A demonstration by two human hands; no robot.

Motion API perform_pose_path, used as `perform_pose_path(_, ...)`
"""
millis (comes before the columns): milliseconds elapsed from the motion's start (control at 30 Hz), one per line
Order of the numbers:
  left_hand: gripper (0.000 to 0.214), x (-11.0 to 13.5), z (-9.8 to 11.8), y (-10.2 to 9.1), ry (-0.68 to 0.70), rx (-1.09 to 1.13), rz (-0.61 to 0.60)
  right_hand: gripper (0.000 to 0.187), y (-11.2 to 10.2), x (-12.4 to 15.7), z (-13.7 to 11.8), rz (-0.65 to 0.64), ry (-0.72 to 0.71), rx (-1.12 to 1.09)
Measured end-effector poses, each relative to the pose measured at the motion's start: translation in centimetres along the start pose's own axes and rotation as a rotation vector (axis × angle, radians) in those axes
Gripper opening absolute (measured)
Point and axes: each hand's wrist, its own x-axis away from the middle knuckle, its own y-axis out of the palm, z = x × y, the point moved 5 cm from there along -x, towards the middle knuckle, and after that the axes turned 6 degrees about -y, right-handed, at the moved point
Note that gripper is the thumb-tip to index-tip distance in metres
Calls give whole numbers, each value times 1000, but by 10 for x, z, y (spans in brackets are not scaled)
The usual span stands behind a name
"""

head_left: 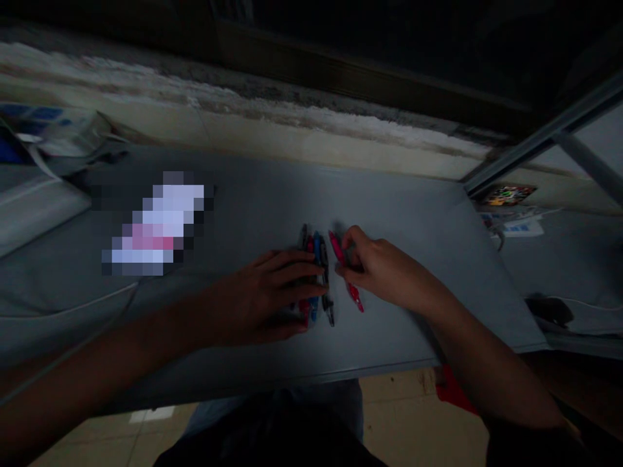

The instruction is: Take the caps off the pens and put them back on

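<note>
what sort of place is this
Possibly a dim study or dormitory room: a grey desk against a wall, pens lying side by side on it, and a tiled floor below.

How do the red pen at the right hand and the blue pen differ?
The red pen is apart; the blue pen sits among other pens. The red pen slants more in view than the blue pen. The right hand grips the red pen; the left hand covers the blue pen's middle. Both are partly hidden.
</note>
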Motion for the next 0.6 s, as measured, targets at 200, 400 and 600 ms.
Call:
perform_pose_path(200,55,-2,2,-3,-18,-9,4,27,1,0,-1,-2,4,-1)
perform_pose_path(400,47,-2,4,-2,7,-76,8,30,-1,2,0,-11,-15,-3)
perform_pose_path(600,47,-1,2,-2,-8,-41,8,59,-9,14,-3,-228,-228,-57)
